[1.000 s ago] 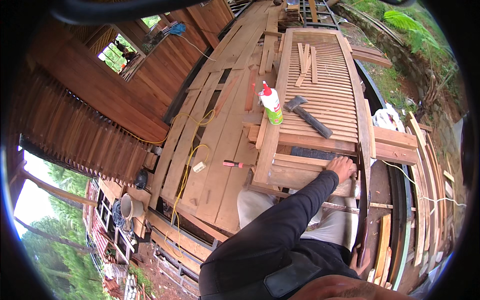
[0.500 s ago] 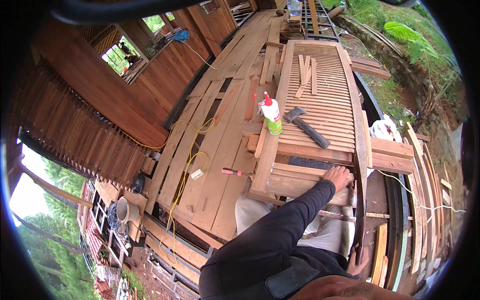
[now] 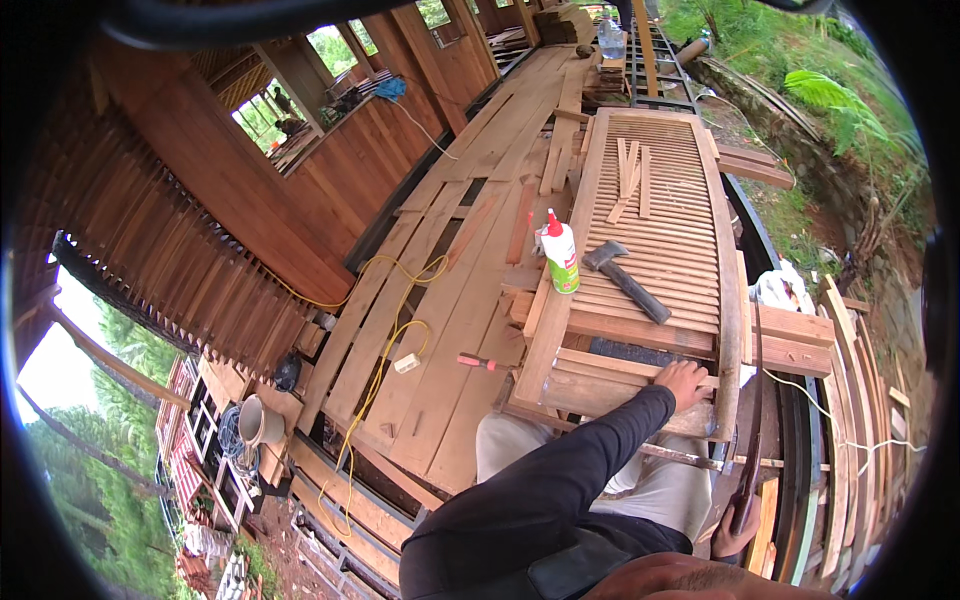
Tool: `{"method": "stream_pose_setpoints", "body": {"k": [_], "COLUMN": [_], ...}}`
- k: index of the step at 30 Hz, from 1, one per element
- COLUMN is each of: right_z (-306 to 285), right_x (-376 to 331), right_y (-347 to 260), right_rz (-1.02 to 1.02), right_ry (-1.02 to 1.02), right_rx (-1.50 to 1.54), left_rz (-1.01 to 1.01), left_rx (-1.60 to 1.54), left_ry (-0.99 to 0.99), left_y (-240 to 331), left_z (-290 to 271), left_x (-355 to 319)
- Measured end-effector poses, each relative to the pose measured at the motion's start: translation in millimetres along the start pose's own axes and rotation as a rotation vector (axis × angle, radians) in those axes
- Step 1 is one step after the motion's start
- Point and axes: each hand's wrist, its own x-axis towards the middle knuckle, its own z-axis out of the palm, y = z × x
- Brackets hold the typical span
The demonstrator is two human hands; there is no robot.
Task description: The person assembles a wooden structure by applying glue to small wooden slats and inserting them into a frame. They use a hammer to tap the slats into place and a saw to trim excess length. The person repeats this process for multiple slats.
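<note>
A wooden frame panel with many slats (image 3: 660, 245) lies on supports in front of me. My left hand (image 3: 683, 385) curls its fingers over a crosspiece (image 3: 620, 368) near the panel's near right corner. At the lower right, my right hand (image 3: 735, 535) is wrapped round the brown handle of a long, thin, blade-like tool (image 3: 754, 420). The tool shows nearly edge-on, so its kind is unclear. It stands up just right of the panel's side rail. A hammer-like tool with a dark handle (image 3: 628, 282) and a white and green glue bottle (image 3: 561, 255) rest on the panel.
Loose thin strips (image 3: 630, 175) lie on the slats. Left of the panel, a red-handled tool (image 3: 483, 362) and a white socket on a yellow cord (image 3: 407, 363) are on the gapped plank floor (image 3: 440, 400). Stacked boards (image 3: 845, 430) lie along the right.
The blade-like tool and my right hand have shifted right, off the panel's side rail. My left hand stays on the crosspiece. The whole view has moved slightly.
</note>
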Motion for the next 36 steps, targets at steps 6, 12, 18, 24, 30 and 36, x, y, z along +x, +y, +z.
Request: {"method": "stream_pose_setpoints", "body": {"k": [6, 12, 18, 24, 30, 36], "right_z": [5, 18, 37, 51, 105, 159], "right_x": [18, 71, 104, 148, 246, 333], "right_y": [24, 17, 17, 62, 84, 109], "right_rz": [-0.044, -0.130, -0.197, -0.381, -0.685, -0.934], "right_ry": [0.030, -0.060, -0.034, -0.151, -0.310, -0.462], "right_rx": [-0.045, -0.116, -0.106, -0.224, -0.279, -0.625], "left_rz": [0.028, -0.289, -0.367, -0.309, -0.252, -0.138], "left_rx": [-0.009, -0.135, -0.214, -0.157, -0.107, -0.545], "left_ry": [0.051, -0.223, -0.391, -0.469, -0.478, -0.249], "left_y": [15, 42, 30, 24, 0, 7], "left_z": [0, 0, 11, 27, 57, 16], "left_x": [13, 49, 78, 94, 83, 71]}}
